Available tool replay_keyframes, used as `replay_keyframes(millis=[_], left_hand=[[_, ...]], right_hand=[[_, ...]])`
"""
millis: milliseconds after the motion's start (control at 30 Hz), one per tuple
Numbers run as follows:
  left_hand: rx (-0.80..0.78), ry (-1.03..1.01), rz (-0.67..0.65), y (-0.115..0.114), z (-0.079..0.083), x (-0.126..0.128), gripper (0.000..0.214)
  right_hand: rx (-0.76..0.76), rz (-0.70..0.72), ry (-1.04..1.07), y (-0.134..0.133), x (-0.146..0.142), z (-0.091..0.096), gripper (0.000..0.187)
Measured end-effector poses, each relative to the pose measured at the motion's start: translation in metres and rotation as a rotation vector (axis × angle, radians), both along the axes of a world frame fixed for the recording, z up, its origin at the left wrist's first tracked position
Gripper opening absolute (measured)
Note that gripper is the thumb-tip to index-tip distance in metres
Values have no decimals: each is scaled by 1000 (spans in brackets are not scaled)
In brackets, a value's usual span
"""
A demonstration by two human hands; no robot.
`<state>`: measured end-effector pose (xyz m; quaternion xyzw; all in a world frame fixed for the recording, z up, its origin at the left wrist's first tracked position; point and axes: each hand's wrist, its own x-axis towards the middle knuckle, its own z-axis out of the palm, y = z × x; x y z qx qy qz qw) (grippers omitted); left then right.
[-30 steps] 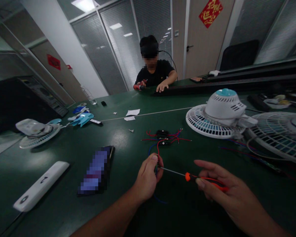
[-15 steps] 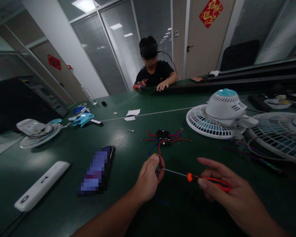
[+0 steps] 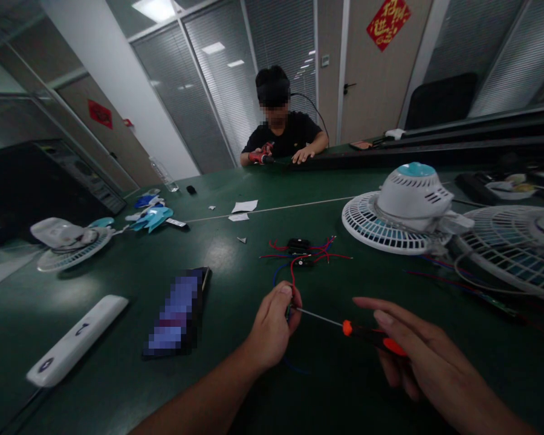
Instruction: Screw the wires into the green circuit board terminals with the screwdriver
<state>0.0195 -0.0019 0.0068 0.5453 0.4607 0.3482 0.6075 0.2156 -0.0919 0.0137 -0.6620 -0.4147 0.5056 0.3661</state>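
worktop (image 3: 236, 290) is dark green & gives forearms a rest; white fan (image 3: 412, 202) sits on it, far right, apart from the work. right grip (image 3: 428, 350) is loose: index & thumb spread, fingers around handle; can't tell how firmly they close. prob. best to regather them before any turn. left grip (image 3: 272, 329) pinches small part b/w thumb & fingers; keep that wrist firm vs twist. screwdriver (image 3: 347, 328) runs approx. sideways b/w the 2 grips; keep shaft straight, no side load. black modules (image 3: 299, 244) lie just beyond left grip; don't bump 'em. small part (image 3: 289, 310), mostly covered by fingers, is at shaft's end. red wire (image 3: 293, 275) rises by it: avoid tugging. tip contact's hidden, so press lightly, go slow.
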Motion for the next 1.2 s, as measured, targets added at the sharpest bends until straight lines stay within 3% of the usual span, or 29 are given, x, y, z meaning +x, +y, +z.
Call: replay_keyframes(millis=[267,1200], left_hand=[[23,-11,-26,1,-3,-2,36],[2,-16,-13,1,-4,-3,34]], right_hand=[[42,102,-69,1,1,-4,73],[150,34,-5,1,5,-12,60]])
